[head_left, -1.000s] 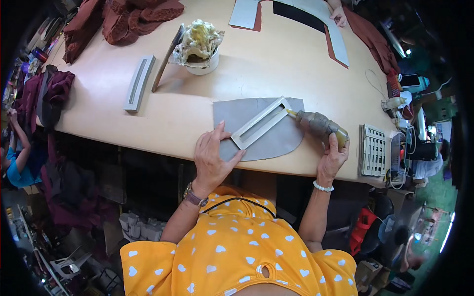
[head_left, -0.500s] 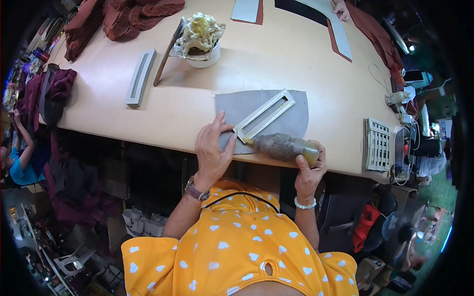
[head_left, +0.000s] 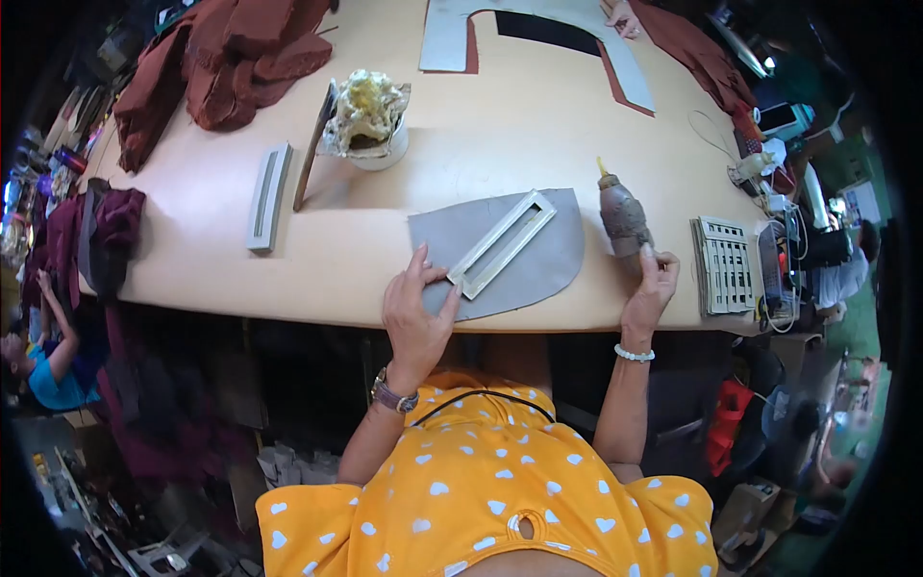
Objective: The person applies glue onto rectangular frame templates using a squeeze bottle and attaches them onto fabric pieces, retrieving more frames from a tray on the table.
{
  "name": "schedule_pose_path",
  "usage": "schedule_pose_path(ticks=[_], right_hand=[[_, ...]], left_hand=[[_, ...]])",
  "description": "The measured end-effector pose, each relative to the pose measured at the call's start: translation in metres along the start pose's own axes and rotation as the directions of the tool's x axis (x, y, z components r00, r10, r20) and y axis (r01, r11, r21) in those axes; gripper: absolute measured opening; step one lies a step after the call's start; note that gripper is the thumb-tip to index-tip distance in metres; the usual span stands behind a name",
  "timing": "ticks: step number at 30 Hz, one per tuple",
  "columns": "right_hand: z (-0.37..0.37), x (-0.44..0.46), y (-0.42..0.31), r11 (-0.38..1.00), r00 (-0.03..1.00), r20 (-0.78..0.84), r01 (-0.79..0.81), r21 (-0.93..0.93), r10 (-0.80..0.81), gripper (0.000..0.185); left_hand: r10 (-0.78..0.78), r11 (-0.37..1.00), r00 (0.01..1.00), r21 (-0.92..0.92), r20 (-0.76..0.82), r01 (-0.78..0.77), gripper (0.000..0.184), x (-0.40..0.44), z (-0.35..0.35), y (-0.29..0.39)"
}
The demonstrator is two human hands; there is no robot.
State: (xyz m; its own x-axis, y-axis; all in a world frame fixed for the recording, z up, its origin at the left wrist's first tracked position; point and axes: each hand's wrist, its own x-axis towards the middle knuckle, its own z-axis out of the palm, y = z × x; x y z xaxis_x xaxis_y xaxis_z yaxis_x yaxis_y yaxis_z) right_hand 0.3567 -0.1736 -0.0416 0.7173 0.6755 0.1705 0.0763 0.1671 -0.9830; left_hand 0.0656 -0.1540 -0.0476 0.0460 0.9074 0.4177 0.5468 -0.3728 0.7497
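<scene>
My left hand [head_left: 417,313] rests at the near edge of the table, thumb and forefinger holding the lower end of a pale slotted rectangular frame [head_left: 508,238]. The frame lies slanted on a grey flat piece of material [head_left: 428,231] with a rounded right side. To the right, my right hand [head_left: 654,293] grips the bottom of a grimy glue bottle [head_left: 623,219]. Its yellowish nozzle points away from me, apart from the frame. Whether the bottle touches the tabletop I cannot tell.
Another slotted strip [head_left: 268,199] lies left, near a white tub [head_left: 389,154] with crusted yellowish glue and a stick [head_left: 312,159]. Slotted panels [head_left: 723,267] are stacked at the right. Reddish-brown fabric [head_left: 226,62] and cut pieces [head_left: 447,38] lie farther back, near another person's hand [head_left: 623,17].
The glue bottle has moved right and away from the frame in my right hand, turning from sideways to nozzle-forward. My left hand stays at the frame's lower end. The camera view has shifted slightly.
</scene>
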Motion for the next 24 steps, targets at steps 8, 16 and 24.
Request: schedule_pose_path(ticks=[8, 16, 24], right_hand=[[0.072, -0.014, -0.056, 0.505, 0.76, 0.467, 0.65, -0.568, -0.452, 0.014], [0.117, 0.002, -0.037, 0.285, 0.756, 0.654, 0.622, -0.73, 0.023, 0.02], [0.109, 0.003, -0.043, 0.384, 0.735, 0.664, 0.658, -0.647, -0.141, 0.015]], left_hand=[[0.029, 0.999, 0.999, 0.026, 0.014, -0.029, 0.064, 0.0, -0.001, 0.0], [0.095, 0.996, 0.995, 0.005, -0.043, -0.095, 0.062, 0.001, 0.001, -0.002], [0.091, 0.996, 0.996, -0.006, -0.009, -0.091, 0.061, 0.001, -0.002, -0.001]])
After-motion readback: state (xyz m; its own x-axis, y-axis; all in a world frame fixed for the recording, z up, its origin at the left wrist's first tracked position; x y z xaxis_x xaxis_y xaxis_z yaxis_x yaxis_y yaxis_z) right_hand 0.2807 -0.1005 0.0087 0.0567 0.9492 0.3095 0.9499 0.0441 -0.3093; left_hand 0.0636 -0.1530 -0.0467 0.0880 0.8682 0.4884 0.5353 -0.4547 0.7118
